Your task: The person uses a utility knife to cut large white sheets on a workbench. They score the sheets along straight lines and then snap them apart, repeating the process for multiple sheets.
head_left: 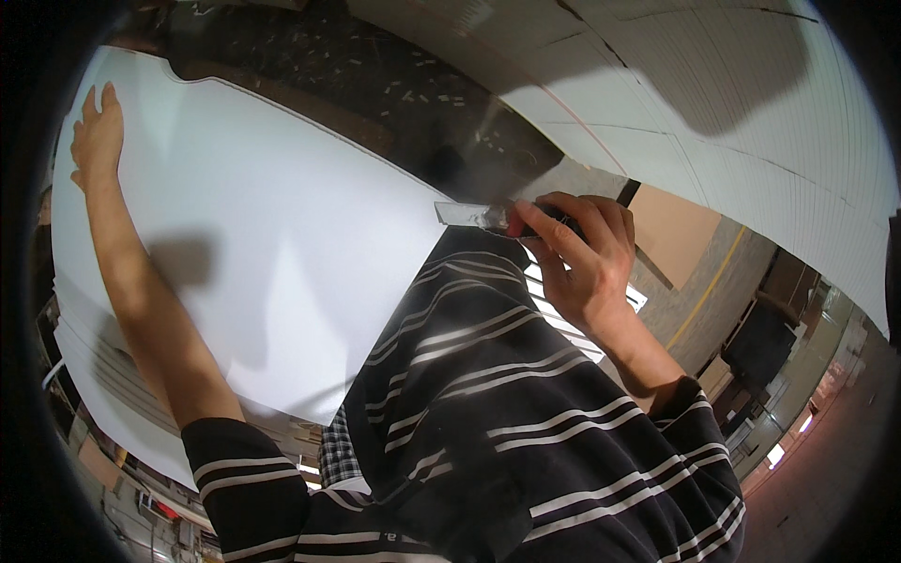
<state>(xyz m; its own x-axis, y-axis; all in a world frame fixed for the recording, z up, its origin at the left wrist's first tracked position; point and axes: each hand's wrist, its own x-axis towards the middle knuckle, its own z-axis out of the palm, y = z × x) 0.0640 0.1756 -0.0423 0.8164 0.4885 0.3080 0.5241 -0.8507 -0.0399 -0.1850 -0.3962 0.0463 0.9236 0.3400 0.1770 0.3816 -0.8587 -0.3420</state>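
Right hand (589,258) clamping a flat-bladed tool (493,218), left hand (99,141) splaying by the white sheet's (263,216) far-left corner, we're risking scratches should that blade (460,215) slip.

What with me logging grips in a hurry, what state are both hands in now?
Left hand: open, fingers spread on the white board, near its edge.
Right hand: closed, holding a flat-bladed tool.

The sheet (272,206) – white, smooth, notched along its far edge – lies flat on the left. The blade tool (474,217) – pale, worn metal, red-and-black grip – points left, its tip overlapping the sheet's right corner in view.
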